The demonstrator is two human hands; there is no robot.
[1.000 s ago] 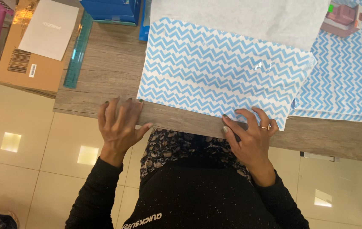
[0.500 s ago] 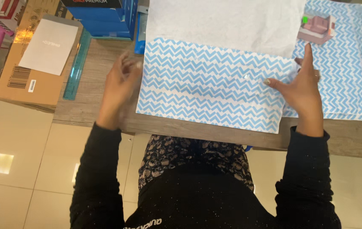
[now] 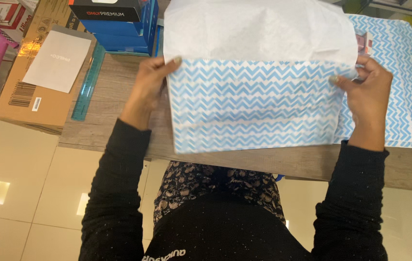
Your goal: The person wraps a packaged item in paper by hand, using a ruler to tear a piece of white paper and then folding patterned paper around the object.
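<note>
Grey wood-grain tabletop [image 3: 119, 96] over glossy cream floor tiles carries the work. Left hand [image 3: 149, 83] pinches the left edge of a blue-and-white chevron paper sheet [image 3: 254, 108], thumb on top. Right hand [image 3: 368, 87] grips the right edge likewise. White reverse of the sheet [image 3: 259, 31] extends beyond both hands. More chevron paper [image 3: 409, 72] lies beside the right hand, apparently stacked. Outboard of the left hand: a green ruler [image 3: 86, 82] and a cardboard box [image 3: 32, 77].
</note>
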